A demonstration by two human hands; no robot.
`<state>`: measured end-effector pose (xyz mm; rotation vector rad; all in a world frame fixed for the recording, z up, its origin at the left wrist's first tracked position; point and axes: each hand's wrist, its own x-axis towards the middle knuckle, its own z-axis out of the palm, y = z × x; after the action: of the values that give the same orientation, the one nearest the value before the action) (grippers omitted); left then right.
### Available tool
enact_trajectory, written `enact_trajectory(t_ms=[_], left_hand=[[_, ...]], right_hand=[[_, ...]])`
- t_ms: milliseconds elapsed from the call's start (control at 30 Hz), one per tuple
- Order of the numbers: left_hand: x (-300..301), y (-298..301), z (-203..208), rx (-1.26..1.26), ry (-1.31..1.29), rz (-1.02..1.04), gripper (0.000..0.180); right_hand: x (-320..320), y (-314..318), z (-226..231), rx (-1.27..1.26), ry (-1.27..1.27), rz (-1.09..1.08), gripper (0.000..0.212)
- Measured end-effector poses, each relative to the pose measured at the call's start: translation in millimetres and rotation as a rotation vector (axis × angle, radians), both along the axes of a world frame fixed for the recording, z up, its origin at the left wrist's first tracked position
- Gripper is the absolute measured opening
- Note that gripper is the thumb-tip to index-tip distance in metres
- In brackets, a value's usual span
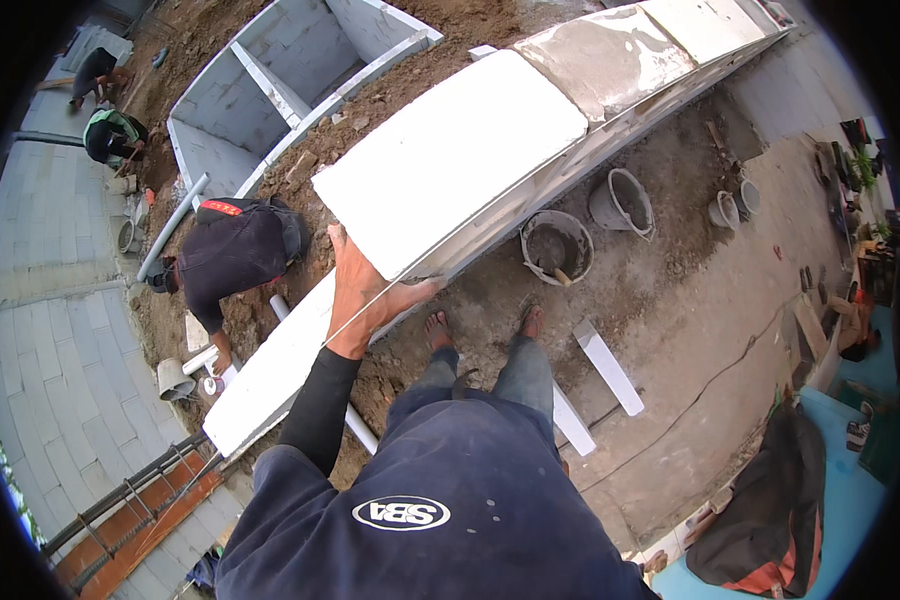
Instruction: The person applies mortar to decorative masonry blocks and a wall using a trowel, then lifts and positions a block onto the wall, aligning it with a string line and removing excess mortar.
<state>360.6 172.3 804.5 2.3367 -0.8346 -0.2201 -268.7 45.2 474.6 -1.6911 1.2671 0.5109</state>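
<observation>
Dirt yard, left hand (pixel 362 290) gripping block (pixel 450 160)

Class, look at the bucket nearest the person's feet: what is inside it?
The bucket holds grey wet mortar, with a tool handle sticking out near its rim. The tool's working end is buried in the mix, and the bucket's bottom is covered.

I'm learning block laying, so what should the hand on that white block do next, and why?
Probably nudge the white block to line up with the row's edge. The left hand grips its near corner, and a thin string runs along the wall's edge beside the fingers, likely an alignment guide. The right hand is out of view. Mortar buckets stand nearby.
</observation>
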Motion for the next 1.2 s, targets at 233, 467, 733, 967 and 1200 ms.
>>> enact_trajectory(t_ms=[233,467,733,967,1200], left_hand=[[-9.8,14.9,-23.1,-0.14,0.092,0.079,0.079],[-12.7,15.3,-17.7,-0.181,0.38,0.173,0.075],[-6.0,11.7,-27.6,-0.242,0.223,0.08,0.072],[-1.3,4.2,-42.2,-0.503,0.35,0.184,0.082],[-0.8,13.0,-34.9,-0.242,0.125,0.086,0.072]], right_hand=[[13.3,-96.4,53.4,0.309,0.098,-0.432,0.025],[103.4,-199.0,86.5,0.196,0.06,-0.578,0.022],[230.6,-240.5,144.0,0.033,-0.249,-0.429,0.036],[475.5,-267.2,446.2,0.167,-1.349,-0.272,0.05],[644.3,-162.1,526.3,0.323,-1.333,0.58,0.06]])
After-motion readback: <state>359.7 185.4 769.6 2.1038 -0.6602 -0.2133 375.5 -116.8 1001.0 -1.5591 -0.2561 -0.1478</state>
